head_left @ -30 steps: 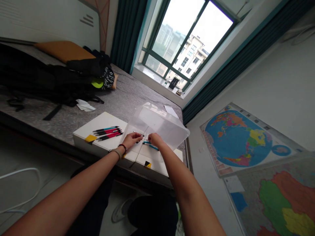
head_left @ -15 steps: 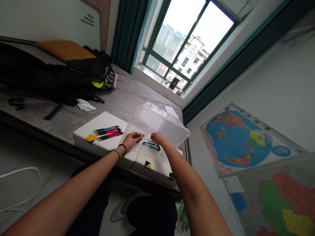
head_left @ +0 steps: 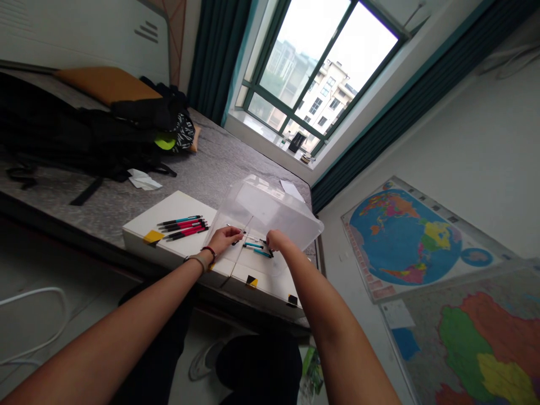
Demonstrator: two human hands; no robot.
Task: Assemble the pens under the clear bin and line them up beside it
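Note:
Several red, black and teal pens (head_left: 184, 227) lie side by side on the left white box (head_left: 177, 205). My left hand (head_left: 225, 239), with bands at its wrist, is closed at the front of a clear plastic bin (head_left: 270, 211), its fingers pinching a small dark-tipped pen part. My right hand (head_left: 276, 240) is closed in the bin's opening, beside some small dark pieces; what its fingers hold is too small to name. Teal pen barrels (head_left: 254, 246) lie between the hands on the white surface.
A black backpack (head_left: 84, 135) and a crumpled white tissue (head_left: 144, 180) lie on the grey table (head_left: 228, 152) at the left. A white paper (head_left: 292, 190) is behind the bin. Yellow and black tape (head_left: 252, 281) marks the box edge.
My right hand has moved a little to the right, away from my left hand, and more of the small parts below it show. My left hand has stayed nearly in place.

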